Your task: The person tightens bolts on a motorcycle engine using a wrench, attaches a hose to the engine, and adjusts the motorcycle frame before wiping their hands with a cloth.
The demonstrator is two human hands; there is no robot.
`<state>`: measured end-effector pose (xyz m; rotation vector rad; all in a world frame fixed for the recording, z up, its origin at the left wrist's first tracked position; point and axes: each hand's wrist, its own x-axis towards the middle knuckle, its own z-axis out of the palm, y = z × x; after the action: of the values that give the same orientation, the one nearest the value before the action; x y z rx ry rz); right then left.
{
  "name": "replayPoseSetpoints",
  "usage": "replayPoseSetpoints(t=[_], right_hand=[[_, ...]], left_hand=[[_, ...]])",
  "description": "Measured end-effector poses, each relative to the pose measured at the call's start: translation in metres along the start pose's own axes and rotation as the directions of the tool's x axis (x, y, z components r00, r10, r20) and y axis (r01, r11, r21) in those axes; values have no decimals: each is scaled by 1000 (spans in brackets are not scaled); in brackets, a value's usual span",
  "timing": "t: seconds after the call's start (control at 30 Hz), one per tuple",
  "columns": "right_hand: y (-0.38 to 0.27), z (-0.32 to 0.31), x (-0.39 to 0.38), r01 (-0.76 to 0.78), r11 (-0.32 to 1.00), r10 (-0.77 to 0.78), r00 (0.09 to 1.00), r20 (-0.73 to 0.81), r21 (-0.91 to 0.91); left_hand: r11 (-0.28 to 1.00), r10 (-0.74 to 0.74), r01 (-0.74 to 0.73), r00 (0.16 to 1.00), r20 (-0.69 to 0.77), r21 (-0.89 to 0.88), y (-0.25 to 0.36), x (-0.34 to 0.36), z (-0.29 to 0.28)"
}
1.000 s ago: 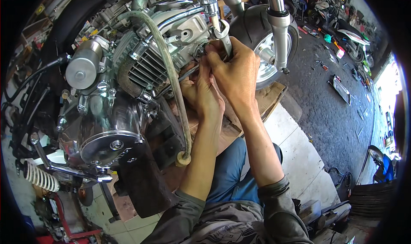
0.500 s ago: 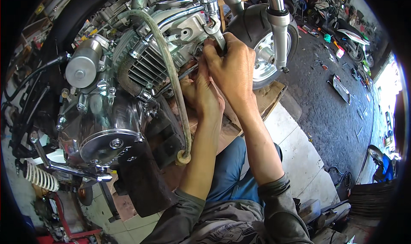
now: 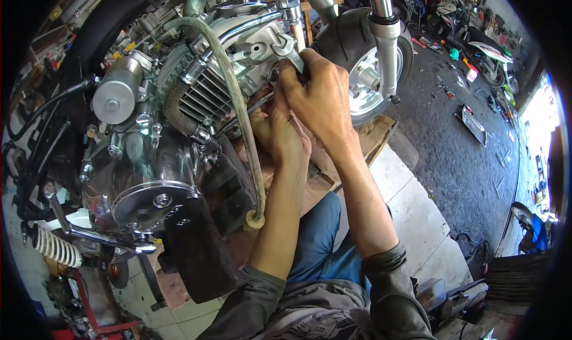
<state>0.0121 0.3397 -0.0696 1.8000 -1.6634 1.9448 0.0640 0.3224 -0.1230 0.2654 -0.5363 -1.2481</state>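
At the motorcycle engine's cylinder head (image 3: 250, 53), my right hand (image 3: 317, 98) is closed on a steel open-end wrench (image 3: 289, 55), its thumb by a fitting on the head. My left hand (image 3: 283, 131) is just below, fingers curled under the right hand near a thin metal rod; what they hold is hidden. A pale rubber hose (image 3: 239, 107) arches beside both hands, across the cooling fins (image 3: 196, 104). A silver cylindrical starter motor (image 3: 112, 95) and a polished engine cover (image 3: 143, 197) are to the left.
The front wheel (image 3: 363, 81) and fork leg (image 3: 386, 54) stand just right of my hands. Cardboard (image 3: 375, 134) lies on pale floor tiles (image 3: 405, 209). Scattered tools and a metal tray (image 3: 472, 125) lie on dark floor at right, with parked motorcycles (image 3: 488, 57) behind.
My right hand and the wrench have moved left, toward the cylinder head, and the wrench is turned further over. My left hand has stayed nearly still.
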Motion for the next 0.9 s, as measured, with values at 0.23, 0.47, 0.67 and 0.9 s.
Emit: replayPoseSetpoints(t=[0.23, 0.47, 0.67, 0.9], right_hand=[[-3, 2, 1, -25, 988, 36, 997, 68, -155], [-1, 1, -1, -120, 992, 123, 990, 76, -37], [20, -31, 6, -509, 716, 417, 861, 291, 478], [24, -28, 10, -156, 939, 102, 978, 184, 306]], left_hand=[[999, -7, 9, 999, -33, 50, 0, 2, -4], [999, 39, -40, 999, -31, -10, 0, 2, 0], [988, 83, -71, 993, -84, 137, 2, -1, 1], [989, 44, -26, 991, -123, 146, 2, 0, 1]])
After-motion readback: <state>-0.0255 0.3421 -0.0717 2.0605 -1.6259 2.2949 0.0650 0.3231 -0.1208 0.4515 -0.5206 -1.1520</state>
